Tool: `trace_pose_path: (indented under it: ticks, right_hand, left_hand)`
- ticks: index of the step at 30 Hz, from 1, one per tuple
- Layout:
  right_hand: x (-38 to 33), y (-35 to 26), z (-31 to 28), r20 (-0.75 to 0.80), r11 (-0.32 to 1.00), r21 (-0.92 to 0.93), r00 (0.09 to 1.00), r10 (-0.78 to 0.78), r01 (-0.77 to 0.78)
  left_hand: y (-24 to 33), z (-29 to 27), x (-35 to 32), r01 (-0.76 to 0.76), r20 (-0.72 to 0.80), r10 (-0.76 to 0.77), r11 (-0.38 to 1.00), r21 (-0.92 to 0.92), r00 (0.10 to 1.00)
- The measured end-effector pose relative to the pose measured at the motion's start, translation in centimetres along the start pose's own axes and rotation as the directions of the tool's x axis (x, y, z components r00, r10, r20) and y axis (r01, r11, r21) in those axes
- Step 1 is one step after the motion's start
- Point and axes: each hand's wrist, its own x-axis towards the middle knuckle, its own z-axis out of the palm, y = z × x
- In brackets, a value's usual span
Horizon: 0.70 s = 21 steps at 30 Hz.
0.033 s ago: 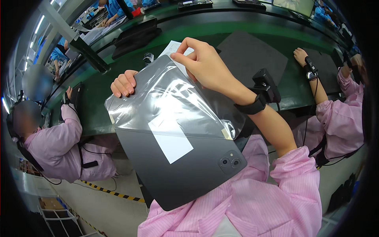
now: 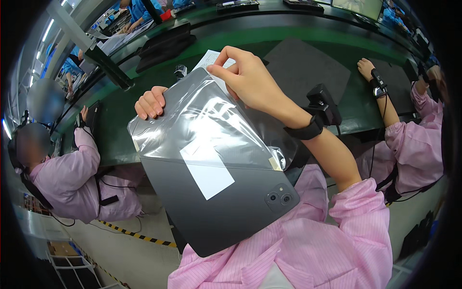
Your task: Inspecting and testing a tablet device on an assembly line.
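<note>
One tablet (image 2: 207,221), left hand (image 2: 151,102) gripping its edge, thumb hidden, right hand (image 2: 249,79) pinching clear film (image 2: 231,113)

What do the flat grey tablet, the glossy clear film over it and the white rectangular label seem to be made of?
The flat grey tablet: probably matte metal, given its smooth, even sheen; plastic is possible. The glossy clear film: thin plastic, by its wrinkles, transparency and sharp glare. The white rectangular label: likely paper, matte with crisp edges.
</note>
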Motion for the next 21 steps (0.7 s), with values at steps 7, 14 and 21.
trace_pose_path:
  ticks: [7,14,21]
  right_hand:
    - [0.2,0.2,-0.3,0.003,0.999,-0.037,1.0,0.001,-0.001]
    - [0.9,1.7,-1.8,-0.06,0.999,-0.043,0.998,0.011,-0.014]
    - [0.5,4.0,-0.7,-0.152,0.978,-0.12,0.97,-0.19,0.172]
  left_hand:
    - [-0.5,-0.3,-0.7,-0.04,-0.029,0.04,0.999,-0.002,0.999]
    - [-3.9,0.5,-2.4,-0.11,-0.146,0.105,0.994,-0.026,0.984]
    - [-25.6,7.1,-5.5,-0.341,-0.333,0.239,0.893,-0.294,0.912]
